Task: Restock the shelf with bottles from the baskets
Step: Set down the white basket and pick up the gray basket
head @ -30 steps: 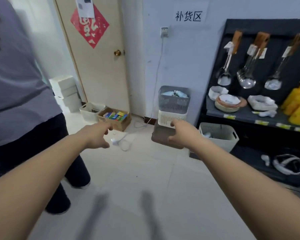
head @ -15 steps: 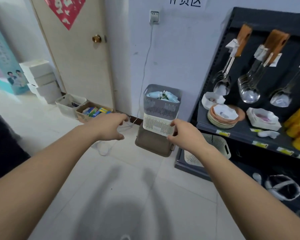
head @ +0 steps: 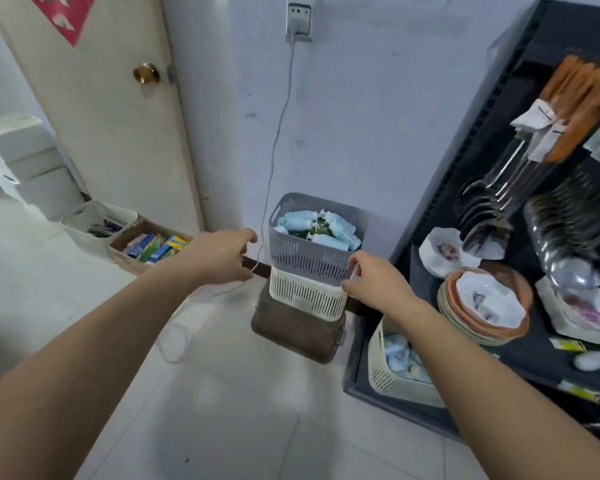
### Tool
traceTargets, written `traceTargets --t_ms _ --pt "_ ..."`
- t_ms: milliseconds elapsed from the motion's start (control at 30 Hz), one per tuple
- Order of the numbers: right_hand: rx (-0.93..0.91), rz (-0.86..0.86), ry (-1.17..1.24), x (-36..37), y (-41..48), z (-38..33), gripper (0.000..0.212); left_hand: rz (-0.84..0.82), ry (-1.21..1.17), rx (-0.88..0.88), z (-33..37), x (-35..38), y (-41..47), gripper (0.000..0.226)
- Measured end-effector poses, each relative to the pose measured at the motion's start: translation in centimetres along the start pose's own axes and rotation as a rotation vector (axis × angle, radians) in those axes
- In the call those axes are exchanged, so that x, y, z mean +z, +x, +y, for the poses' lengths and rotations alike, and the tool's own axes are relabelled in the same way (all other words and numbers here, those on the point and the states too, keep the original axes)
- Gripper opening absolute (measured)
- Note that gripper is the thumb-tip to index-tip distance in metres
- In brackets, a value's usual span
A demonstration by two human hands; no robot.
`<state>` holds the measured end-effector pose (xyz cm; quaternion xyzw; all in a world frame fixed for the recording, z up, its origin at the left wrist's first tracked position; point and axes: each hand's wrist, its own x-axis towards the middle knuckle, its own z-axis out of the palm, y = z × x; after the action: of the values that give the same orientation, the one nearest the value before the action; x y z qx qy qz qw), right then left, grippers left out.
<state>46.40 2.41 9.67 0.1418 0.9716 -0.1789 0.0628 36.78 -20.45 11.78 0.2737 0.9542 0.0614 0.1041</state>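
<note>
Grey basket (head: 309,261) of pale blue bottles (head: 314,225) sits on a white basket (head: 305,296) at centre frame, beside the black shelf (head: 458,161) on the right. Left hand (head: 219,258) hovers just left of it, grip released; right hand (head: 374,284) meets its right edge, and whether it is grasping cannot be told

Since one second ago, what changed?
Both hands advanced to the stack: right hand reaches the grey slatted plastic basket at its right corner, grip unclear; left hand nears its left side, holding nothing. The white slatted basket and brown bin beneath stayed put.
</note>
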Motion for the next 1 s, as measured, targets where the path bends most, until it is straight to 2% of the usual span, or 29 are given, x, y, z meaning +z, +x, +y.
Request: traceTargets --t_ms 400,567,833,1000 --pt "0.06 -0.008 0.118 -1.9 25.4 7.1 0.042 -0.044 -0.182 -0.122 -2.1 2.2 25.2 0.054" --pt "0.133 -0.074 0.135 -1.7 34.3 10.1 0.031 -0.099 -0.219 -0.166 -3.4 3.8 34.7 0.05" --pt "0.329 -0.179 0.157 2.0 42.7 12.8 0.039 -0.244 -0.251 -0.236 -6.3 8.0 46.1 0.064" --pt "0.487 -0.164 0.254 5.1 45.7 14.7 0.041 -0.328 -0.144 -0.259 -8.2 10.7 51.8 0.064"
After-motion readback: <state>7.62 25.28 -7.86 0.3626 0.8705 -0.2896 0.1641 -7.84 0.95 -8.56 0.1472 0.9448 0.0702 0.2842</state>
